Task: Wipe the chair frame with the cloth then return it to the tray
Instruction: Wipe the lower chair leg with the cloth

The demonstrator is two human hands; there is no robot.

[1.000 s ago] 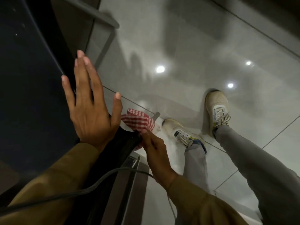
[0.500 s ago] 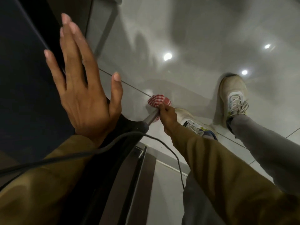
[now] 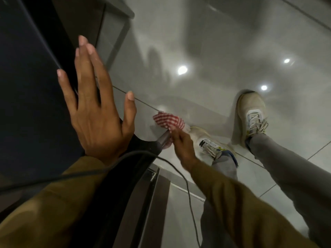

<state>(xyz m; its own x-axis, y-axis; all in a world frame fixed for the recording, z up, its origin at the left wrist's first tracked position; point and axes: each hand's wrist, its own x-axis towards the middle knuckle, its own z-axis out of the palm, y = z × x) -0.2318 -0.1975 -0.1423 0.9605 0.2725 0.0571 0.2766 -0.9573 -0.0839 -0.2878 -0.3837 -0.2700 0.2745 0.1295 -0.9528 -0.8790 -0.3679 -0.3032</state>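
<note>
1. Nearest, the left hand (image 3: 96, 111) lies spread flat, fingers apart, on the dark padded chair back (image 3: 26, 86), seemingly steadying it.
2. Further right, the right hand (image 3: 180, 145) pinches the red-and-white checked cloth (image 3: 168, 120) around the thin grey metal frame tube (image 3: 163, 138); wiping looks underway.
3. Beyond lies glossy grey tiled floor (image 3: 215, 42); no tray shows, so returning the cloth remains.

You stand on a glossy grey tiled floor (image 3: 215, 42), both pale sneakers (image 3: 251, 111) planted on it, ceiling lights mirrored in its tiles.
</note>
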